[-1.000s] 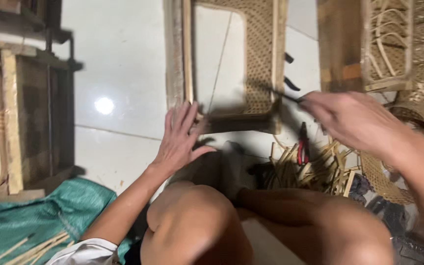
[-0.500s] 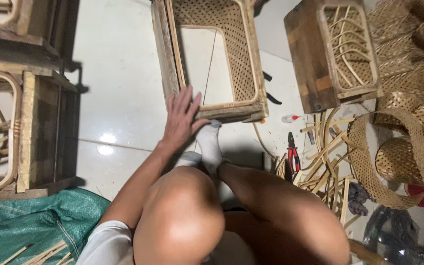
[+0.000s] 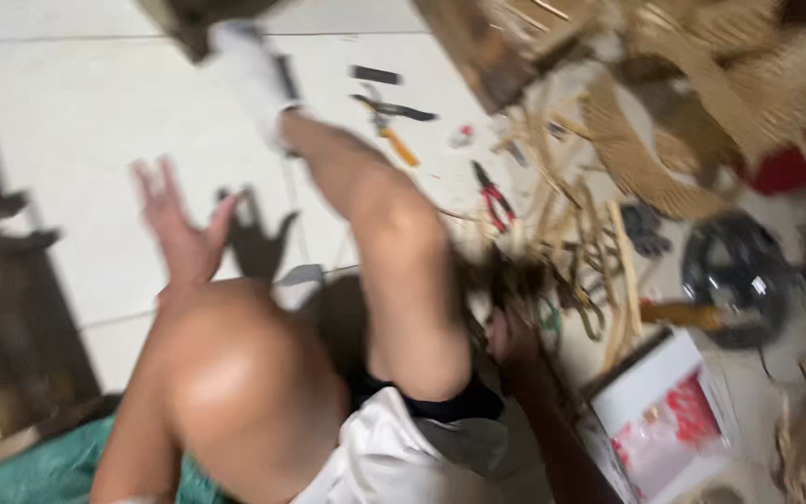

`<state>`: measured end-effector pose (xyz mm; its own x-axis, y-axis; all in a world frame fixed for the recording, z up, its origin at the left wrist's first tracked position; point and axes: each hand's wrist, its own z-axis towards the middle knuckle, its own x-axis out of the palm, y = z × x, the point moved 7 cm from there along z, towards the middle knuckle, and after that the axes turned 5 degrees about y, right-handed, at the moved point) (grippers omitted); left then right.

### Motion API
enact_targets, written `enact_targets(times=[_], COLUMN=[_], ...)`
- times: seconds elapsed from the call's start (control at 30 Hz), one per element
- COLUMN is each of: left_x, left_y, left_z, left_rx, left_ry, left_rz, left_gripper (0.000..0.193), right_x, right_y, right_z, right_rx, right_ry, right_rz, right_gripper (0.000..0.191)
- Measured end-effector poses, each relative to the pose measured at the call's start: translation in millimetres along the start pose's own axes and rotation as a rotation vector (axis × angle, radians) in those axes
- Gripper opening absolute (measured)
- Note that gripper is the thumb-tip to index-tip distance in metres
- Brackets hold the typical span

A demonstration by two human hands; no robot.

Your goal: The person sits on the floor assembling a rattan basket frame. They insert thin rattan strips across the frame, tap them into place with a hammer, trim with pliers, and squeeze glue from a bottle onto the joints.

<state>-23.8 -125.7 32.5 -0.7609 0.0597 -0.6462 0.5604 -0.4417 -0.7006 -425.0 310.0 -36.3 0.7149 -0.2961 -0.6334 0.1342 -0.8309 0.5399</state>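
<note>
Here, at the far left of the frame, a dark wooden frame [image 3: 2, 308] stands on the white floor [image 3: 76, 121], with a green sack [image 3: 20, 476] below it. Just right of that, our left hand [image 3: 174, 233] is lifted over the tiles with its fingers spread wide, holding nothing. Its shadow falls beside it.

Our bare knees fill the lower middle, and one leg stretches up to a white sock [image 3: 254, 75] at the top. Past that leg, small tools lie apart on the tiles: an orange-handled one [image 3: 394, 140] and red-handled pliers [image 3: 494, 201].

Lower down, right of centre, our right hand [image 3: 512, 333] is low at the edge of a tangle of cane strips [image 3: 599, 252]. The picture is too blurred for us to tell whether it grips a strip or only touches the heap. We judge the work in hand to be a reach into that loose cane. A clean pick there would call for separating one strip from its neighbours, since they lie crossed over one another.

Further right sit a dark round thing [image 3: 748, 271] and a white box with red print [image 3: 673, 411], with woven cane pieces [image 3: 701, 65] across the upper right.
</note>
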Motion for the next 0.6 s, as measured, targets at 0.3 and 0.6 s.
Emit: enact_targets(times=[0.3, 0.6], left_x=[21, 43], left_y=[2, 9], left_z=[-46, -13], left_rx=[-0.245, -0.222], left_ry=[0.119, 0.129], left_rz=[-0.184, -0.102], left_gripper=[0.082, 0.072], right_x=[-93, -174], right_y=[49, 61], right_z=[21, 65], right_rx=[-0.368, -0.487], right_ry=[-0.492, -0.797], right_rz=[-0.181, -0.308], right_gripper=[0.047, 0.064])
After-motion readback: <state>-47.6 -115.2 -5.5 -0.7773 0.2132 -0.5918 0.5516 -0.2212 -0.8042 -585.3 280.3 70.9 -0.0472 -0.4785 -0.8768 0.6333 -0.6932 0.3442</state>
